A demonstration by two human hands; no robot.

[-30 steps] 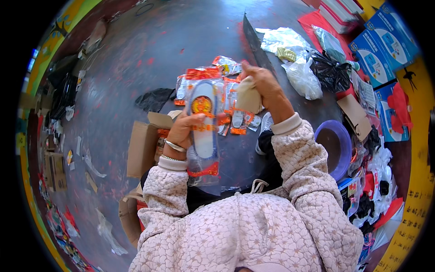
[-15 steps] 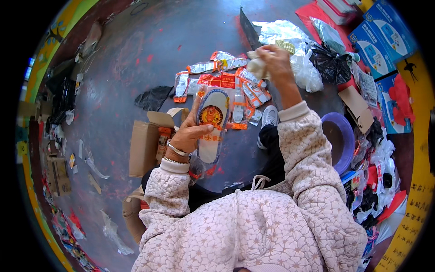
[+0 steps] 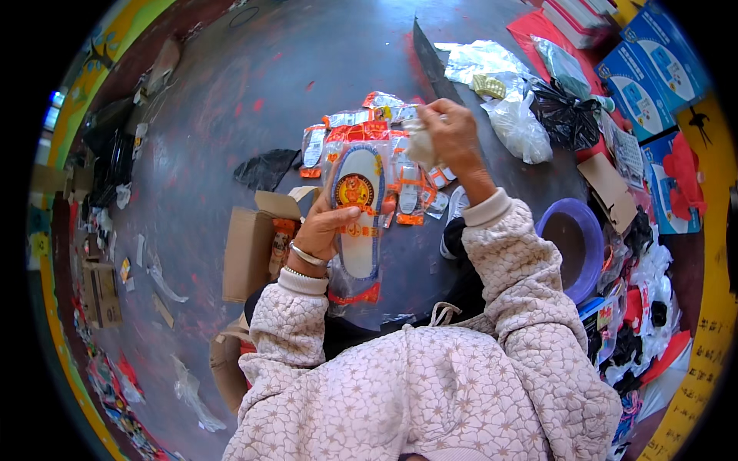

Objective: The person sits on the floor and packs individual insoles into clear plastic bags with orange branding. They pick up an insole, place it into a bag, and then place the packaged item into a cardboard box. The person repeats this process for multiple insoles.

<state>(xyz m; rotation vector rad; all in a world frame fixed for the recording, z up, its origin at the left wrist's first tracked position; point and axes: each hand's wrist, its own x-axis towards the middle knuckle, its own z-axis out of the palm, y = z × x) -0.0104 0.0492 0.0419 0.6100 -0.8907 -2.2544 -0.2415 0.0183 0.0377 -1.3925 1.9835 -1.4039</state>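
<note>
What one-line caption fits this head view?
Left hand holds a packaged insole; right hand grips a crumpled white wad above the packets.

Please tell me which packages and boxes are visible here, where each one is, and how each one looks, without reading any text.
Insole packet: in the left hand, long clear bag, white insole, orange and red print.
Small packets: heap on the floor beyond it, clear with orange-red print.
White wad: in the right hand.
Cardboard box: open, brown, left of the left hand.
Blue boxes: upper right, flat, blue and white.
</note>
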